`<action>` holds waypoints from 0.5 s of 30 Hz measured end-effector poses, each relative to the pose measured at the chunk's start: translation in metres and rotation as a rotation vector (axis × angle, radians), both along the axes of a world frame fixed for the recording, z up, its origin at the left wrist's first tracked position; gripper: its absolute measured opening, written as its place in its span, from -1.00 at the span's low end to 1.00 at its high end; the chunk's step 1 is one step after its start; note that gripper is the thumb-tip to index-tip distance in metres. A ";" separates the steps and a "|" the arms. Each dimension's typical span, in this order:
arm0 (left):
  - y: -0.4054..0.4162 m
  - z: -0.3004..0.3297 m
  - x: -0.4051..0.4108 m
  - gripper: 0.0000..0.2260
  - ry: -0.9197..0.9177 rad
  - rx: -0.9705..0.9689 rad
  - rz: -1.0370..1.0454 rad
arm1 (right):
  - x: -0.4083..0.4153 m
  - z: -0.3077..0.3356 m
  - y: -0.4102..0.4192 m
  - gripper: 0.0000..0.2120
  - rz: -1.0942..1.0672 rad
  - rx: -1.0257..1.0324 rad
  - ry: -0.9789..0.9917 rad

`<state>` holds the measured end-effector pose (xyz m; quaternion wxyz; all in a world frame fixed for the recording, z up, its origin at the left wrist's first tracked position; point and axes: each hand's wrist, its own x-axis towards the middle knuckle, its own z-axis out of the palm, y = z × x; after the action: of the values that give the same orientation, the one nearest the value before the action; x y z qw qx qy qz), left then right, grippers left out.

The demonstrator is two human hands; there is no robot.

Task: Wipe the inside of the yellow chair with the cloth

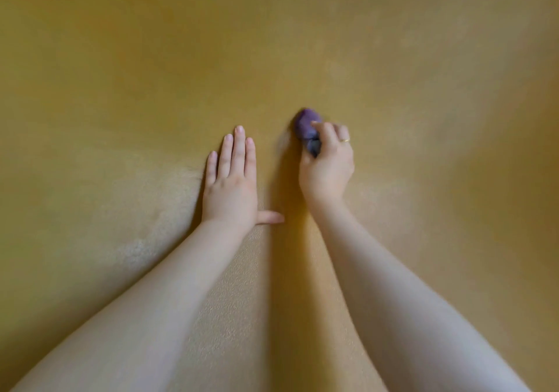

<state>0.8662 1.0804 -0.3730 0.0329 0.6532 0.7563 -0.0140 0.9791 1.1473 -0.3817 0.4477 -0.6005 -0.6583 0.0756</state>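
1. The chair (272, 44) fills the whole view as one yellow, finely grained surface; its edges lie outside the picture, so its outline cannot be told.
2. The left hand (231, 186) lies flat on the chair, palm down, a little left of the middle of the view.
3. Its four fingers are straight and lie close together, pointing away from the person, while the thumb sticks out sideways to the right, toward the other arm.
4. This hand holds nothing; it rests on the yellow surface.
5. The right hand (328, 165) is just right of the left one, a little farther from the person, with a strip of bare chair between them.
6. Its fingers are curled round the cloth (307, 127), a small purple wad with a darker part lower down in the grip.
7. The purple end of the cloth sticks out beyond the fingertips to the upper left and touches the chair.
8. The hand and cloth are slightly blurred, and a faint smear shows just left of the cloth.
9. A ring (344, 140) sits on one finger of the right hand.
10. Both forearms are bare and reach in from the bottom corners, drawing nearer to each other toward the hands.
11. A dark shadow lies on the chair between the arms, along the left edge of the right forearm.
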 end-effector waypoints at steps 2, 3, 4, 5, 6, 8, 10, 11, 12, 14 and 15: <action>-0.001 0.003 -0.001 0.15 -0.013 -0.008 -0.015 | -0.017 -0.017 -0.035 -0.69 0.178 -0.003 -0.080; -0.002 0.007 -0.002 0.12 -0.007 -0.025 -0.030 | -0.019 -0.022 -0.050 -0.69 0.265 -0.016 -0.121; -0.003 0.012 -0.005 0.11 0.003 -0.053 -0.049 | -0.017 -0.025 -0.062 -0.70 0.331 -0.056 -0.148; -0.003 0.018 -0.008 0.12 0.006 -0.090 -0.073 | -0.013 -0.026 -0.071 -0.70 0.378 -0.112 -0.168; -0.004 0.027 -0.012 0.16 0.007 -0.138 -0.098 | -0.009 -0.025 -0.079 -0.71 0.409 -0.163 -0.187; -0.011 0.045 -0.020 0.20 0.064 -0.208 -0.139 | -0.001 -0.022 -0.091 -0.73 0.498 -0.220 -0.253; -0.024 0.055 -0.026 0.20 0.196 -0.235 -0.169 | 0.009 -0.017 -0.095 -0.74 0.598 -0.251 -0.335; -0.033 0.056 -0.028 0.19 0.232 -0.255 -0.171 | 0.016 -0.015 -0.092 -0.74 0.611 -0.263 -0.368; -0.041 0.055 -0.029 0.17 0.235 -0.282 -0.162 | 0.022 -0.015 -0.083 -0.74 0.573 -0.266 -0.374; -0.055 0.047 -0.033 0.12 0.161 -0.318 -0.111 | 0.035 -0.012 -0.055 -0.79 0.339 -0.278 -0.283; -0.059 0.043 -0.035 0.10 0.111 -0.323 -0.086 | 0.042 -0.009 -0.040 -0.80 0.182 -0.303 -0.178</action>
<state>0.8315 1.0216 -0.3298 0.0949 0.6694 0.7163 -0.1726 1.0206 1.1075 -0.3905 0.2837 -0.6032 -0.7279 0.1606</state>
